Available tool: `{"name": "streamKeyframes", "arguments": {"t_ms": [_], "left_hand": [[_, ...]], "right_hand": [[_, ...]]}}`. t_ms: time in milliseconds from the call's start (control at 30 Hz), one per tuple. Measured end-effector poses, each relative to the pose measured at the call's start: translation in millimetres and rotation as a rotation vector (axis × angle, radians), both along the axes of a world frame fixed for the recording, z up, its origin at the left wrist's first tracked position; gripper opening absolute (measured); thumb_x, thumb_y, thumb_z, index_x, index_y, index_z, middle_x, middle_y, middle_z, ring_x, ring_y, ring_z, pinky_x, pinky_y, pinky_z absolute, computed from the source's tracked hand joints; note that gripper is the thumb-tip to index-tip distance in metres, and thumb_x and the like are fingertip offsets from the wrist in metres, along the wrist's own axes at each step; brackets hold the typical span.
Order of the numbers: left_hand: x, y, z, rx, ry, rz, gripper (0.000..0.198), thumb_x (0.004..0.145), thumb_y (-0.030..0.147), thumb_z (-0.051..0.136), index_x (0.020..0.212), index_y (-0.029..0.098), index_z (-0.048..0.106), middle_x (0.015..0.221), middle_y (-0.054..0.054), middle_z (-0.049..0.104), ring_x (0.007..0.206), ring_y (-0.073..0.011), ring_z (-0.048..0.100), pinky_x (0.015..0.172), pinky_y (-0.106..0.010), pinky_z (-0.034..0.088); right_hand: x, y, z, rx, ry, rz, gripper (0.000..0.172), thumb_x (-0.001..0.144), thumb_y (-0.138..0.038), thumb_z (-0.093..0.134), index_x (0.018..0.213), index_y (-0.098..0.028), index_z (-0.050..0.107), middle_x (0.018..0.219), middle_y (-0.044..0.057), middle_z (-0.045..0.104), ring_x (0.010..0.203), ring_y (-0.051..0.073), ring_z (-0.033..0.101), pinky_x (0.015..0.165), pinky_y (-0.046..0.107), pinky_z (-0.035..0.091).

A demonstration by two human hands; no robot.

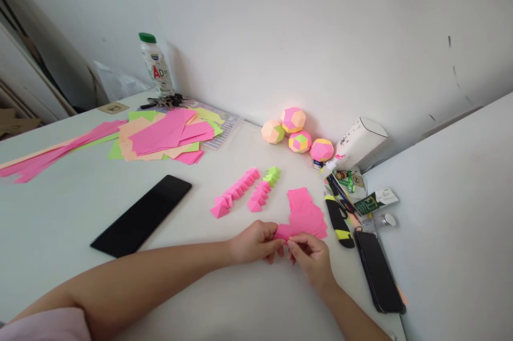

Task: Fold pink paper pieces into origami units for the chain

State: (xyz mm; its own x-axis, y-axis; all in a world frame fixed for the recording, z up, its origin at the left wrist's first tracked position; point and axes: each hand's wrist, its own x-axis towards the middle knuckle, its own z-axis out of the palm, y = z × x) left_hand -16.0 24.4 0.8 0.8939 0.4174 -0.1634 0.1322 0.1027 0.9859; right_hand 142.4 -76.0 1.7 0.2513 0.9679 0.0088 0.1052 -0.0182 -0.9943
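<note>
Between my two hands is a small piece of pink paper (283,231), pinched at its near edge. My left hand (256,242) grips its left side with thumb and fingers. My right hand (311,260) pinches it on the right, the fingertips of both hands close together. Just behind lies a spread pile of pink paper pieces (306,214). Further left stand a row of folded pink paper units (236,191) and a second row (260,195) of pink ones that ends in folded green units (271,176).
Several many-sided paper balls (293,119) sit by the wall. A black tablet-like slab (142,215) lies left, beyond it stacked coloured paper (160,135) and a white bottle (156,68). At right are a utility knife (339,222), a phone (379,271) and a white box (358,143).
</note>
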Motion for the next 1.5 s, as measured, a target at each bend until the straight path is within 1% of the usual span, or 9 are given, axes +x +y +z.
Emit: {"name": "streamKeyframes", "arguments": {"t_ms": [167,267,433,567,700,933,1167,1300,1500], "left_hand": [[0,0,-2.1,0.000,-0.011,0.005,0.033,0.085,0.047,0.049,0.083,0.015,0.057,0.079,-0.005,0.069,0.055,-0.0114,0.061,0.052,-0.023,0.046],[0,0,-1.5,-0.008,-0.022,0.008,0.034,0.084,0.048,0.049,0.082,0.015,0.058,0.080,-0.005,0.069,0.055,-0.0113,0.061,0.052,-0.023,0.046],[-1,1,0.5,-0.053,-0.068,0.006,0.035,0.085,0.048,0.049,0.088,0.015,0.060,0.079,-0.005,0.068,0.054,-0.0104,0.059,0.051,-0.022,0.045],[-1,2,0.9,-0.085,-0.113,-0.002,0.035,0.085,0.048,0.050,0.092,0.015,0.060,0.080,-0.005,0.067,0.054,-0.0100,0.058,0.051,-0.022,0.045],[-1,2,2.6,-0.080,-0.100,-0.001,0.036,0.084,0.049,0.050,0.091,0.015,0.060,0.081,-0.004,0.067,0.054,-0.0099,0.058,0.052,-0.022,0.045],[-2,0,6.5,-0.057,0.036,0.013,0.030,0.079,0.045,0.056,0.071,0.016,0.055,0.064,-0.001,0.064,0.051,-0.0115,0.057,0.049,-0.022,0.043],[-2,0,10.2,-0.031,0.043,-0.005,0.019,0.077,0.034,0.056,0.072,0.016,0.055,0.064,-0.001,0.063,0.054,-0.0127,0.058,0.051,-0.023,0.044],[-2,0,9.3,-0.046,0.033,-0.001,0.016,0.079,0.031,0.054,0.074,0.015,0.054,0.063,0.000,0.061,0.054,-0.0124,0.057,0.050,-0.023,0.044],[-3,-1,6.5,0.017,0.040,-0.015,0.009,0.077,0.025,0.053,0.075,0.016,0.055,0.060,0.002,0.060,0.053,-0.0114,0.056,0.048,-0.021,0.040]], "right_hand": [[-1,0,1.9,-0.002,-0.026,0.005,0.011,0.079,-0.025,0.065,0.072,-0.016,0.064,0.054,-0.001,0.059,0.046,0.011,0.054,0.045,0.023,0.047],[-1,0,1.3,-0.018,0.000,-0.021,0.012,0.080,-0.028,0.065,0.081,-0.018,0.059,0.059,-0.002,0.060,0.048,0.011,0.055,0.047,0.023,0.048],[-2,2,2.2,-0.035,0.069,-0.034,0.027,0.080,-0.034,0.065,0.098,-0.021,0.049,0.071,-0.001,0.061,0.055,0.013,0.058,0.048,0.023,0.049],[0,4,6.1,-0.069,-0.004,0.059,0.020,0.084,-0.036,0.060,0.089,-0.017,0.059,0.068,0.001,0.062,0.056,0.013,0.056,0.051,0.023,0.049],[1,3,7.2,-0.075,-0.046,0.095,0.023,0.085,-0.037,0.058,0.080,-0.015,0.064,0.062,0.001,0.060,0.055,0.013,0.053,0.049,0.023,0.046],[3,-1,3.8,-0.083,-0.085,0.074,0.026,0.085,-0.038,0.058,0.077,-0.014,0.065,0.057,0.001,0.058,0.050,0.012,0.052,0.047,0.023,0.044],[1,0,7.5,-0.081,-0.053,0.086,0.027,0.083,-0.039,0.059,0.071,-0.016,0.062,0.055,0.000,0.057,0.049,0.013,0.050,0.047,0.024,0.042],[2,1,8.0,-0.106,-0.052,0.114,0.026,0.084,-0.038,0.057,0.074,-0.015,0.062,0.056,0.000,0.056,0.051,0.013,0.051,0.048,0.024,0.042],[0,3,9.8,-0.054,-0.144,0.179,0.013,0.079,-0.027,0.059,0.073,-0.016,0.062,0.061,-0.001,0.055,0.051,0.012,0.047,0.048,0.023,0.038]]}}
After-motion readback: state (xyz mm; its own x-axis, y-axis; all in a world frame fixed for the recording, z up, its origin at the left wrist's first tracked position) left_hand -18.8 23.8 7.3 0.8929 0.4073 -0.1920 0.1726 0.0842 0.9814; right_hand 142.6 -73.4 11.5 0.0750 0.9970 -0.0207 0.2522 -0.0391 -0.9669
